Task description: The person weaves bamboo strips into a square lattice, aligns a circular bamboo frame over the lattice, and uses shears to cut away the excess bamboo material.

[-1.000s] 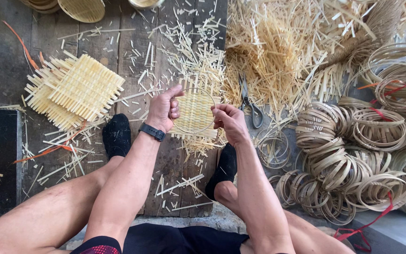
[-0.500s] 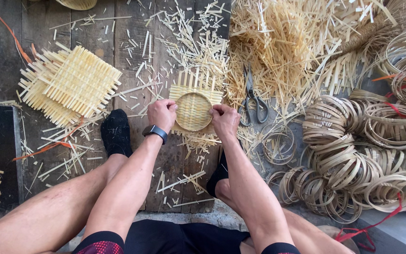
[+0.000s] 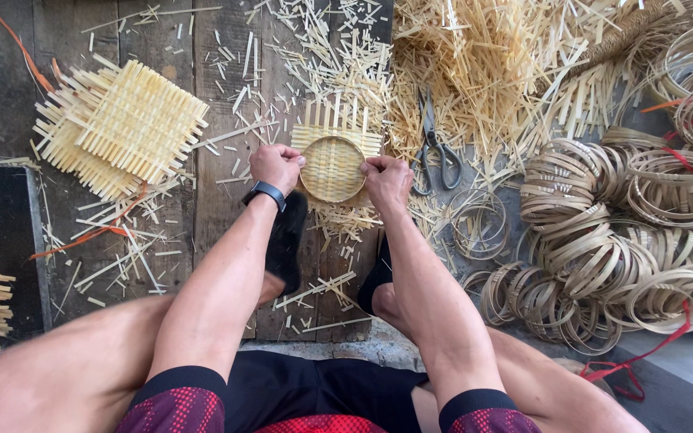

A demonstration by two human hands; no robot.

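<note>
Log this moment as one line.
left hand: grips woven mat | right hand: grips mat | hoop: on mat | scissors: beside

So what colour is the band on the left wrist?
Black: the wristband is plain black, seen best in the head view.

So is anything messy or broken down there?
Messy, yes: short cut bamboo slivers lie scattered across the wooden boards, and the scissors sit half buried in loose strips. Nothing looks broken. The left hand and right hand grip the round woven piece.
</note>
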